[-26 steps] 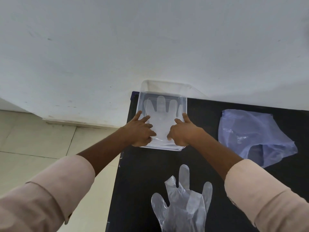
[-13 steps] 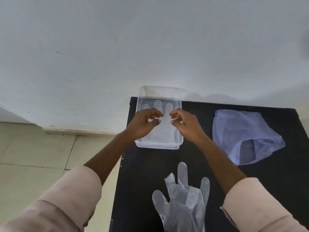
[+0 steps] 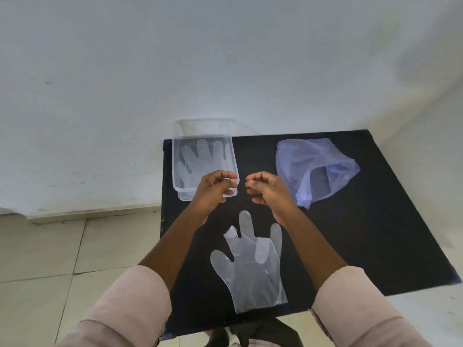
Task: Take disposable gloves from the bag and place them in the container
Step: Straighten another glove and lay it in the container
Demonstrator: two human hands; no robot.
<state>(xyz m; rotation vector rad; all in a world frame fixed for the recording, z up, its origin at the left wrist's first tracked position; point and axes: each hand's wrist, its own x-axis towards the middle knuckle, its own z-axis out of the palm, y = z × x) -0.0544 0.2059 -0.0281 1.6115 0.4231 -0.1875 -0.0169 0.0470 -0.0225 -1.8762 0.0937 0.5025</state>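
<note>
A clear plastic container (image 3: 175, 156) stands at the far left corner of the black table, with a transparent glove (image 3: 200, 159) lying flat inside it. A second transparent glove (image 3: 253, 266) lies flat on the table near me, fingers pointing away. At the far right lies a crumpled pale blue bag (image 3: 313, 166), its mouth facing me. My left hand (image 3: 213, 191) hovers over the container's near right corner, fingers loosely curled around nothing. My right hand (image 3: 268, 191) hovers beside it, between container and bag, also curled and holding nothing.
The black table (image 3: 363, 234) stands against a white wall. Tiled floor lies to the left below the table's left edge. Something dark shows under the near edge of the table.
Both hands have pulled back out of the container toward me and a little to the right, leaving the glove flat inside. The camera view has shifted.
</note>
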